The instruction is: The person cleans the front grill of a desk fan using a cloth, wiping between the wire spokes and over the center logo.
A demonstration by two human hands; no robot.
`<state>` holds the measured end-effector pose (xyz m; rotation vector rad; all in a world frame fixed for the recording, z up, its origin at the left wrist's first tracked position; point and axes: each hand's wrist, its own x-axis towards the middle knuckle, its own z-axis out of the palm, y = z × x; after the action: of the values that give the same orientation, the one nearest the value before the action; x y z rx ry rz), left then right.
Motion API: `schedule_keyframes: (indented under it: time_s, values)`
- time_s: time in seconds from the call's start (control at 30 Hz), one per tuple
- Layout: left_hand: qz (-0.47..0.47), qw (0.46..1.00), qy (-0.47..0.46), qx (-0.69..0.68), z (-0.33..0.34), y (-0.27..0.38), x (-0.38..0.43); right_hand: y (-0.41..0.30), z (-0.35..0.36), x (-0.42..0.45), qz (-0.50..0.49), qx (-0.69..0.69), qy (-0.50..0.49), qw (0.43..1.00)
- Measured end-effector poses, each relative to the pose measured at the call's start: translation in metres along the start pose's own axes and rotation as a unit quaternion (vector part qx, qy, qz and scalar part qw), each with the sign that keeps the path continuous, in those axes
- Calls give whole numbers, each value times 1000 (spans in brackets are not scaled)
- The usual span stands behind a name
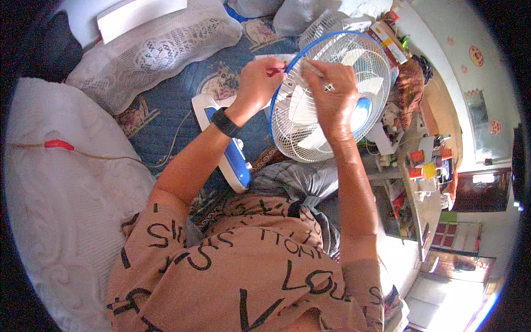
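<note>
An electric fan with a white wire grille (307, 145) and a blue rim (272, 112) lies before me, its head tilted. Its white and blue base (236, 159) rests on the blue patterned cover, below my left forearm. My left hand (261, 83), with a black watch on the wrist, has thumb and fingertips pinched at the blue rim; whether something small is between them, I cannot tell. My right hand (336, 89) is closed around a slim, light-coloured tool, blurred near its tip, in front of the grille. White blades and a blue hub cap (361, 110) show through the wires.
A power cord (174, 137) with a red wrapped section runs left across the white bedding (74, 207). A lace-covered bolster (166, 54) lies at the upper left. Behind the fan is another wire grille (321, 29). A cluttered table (431, 199) stands to the right.
</note>
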<state>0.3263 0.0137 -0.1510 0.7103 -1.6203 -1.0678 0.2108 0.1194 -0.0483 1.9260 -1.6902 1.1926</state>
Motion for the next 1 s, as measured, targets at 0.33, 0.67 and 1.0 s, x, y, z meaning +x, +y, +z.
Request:
schedule_keyframes:
  time_s: [0.33,0.67,1.0]
  values:
    - [-25,999,-37,4,0,11,3,6,23,4,-149,-250,-93,952]
    - [-1,998,-63,13,2,11,2,7,25,12,-172,-293,-132,931]
    - [-37,997,-61,-32,6,13,-4,8,-20,8,-18,-92,-170,981]
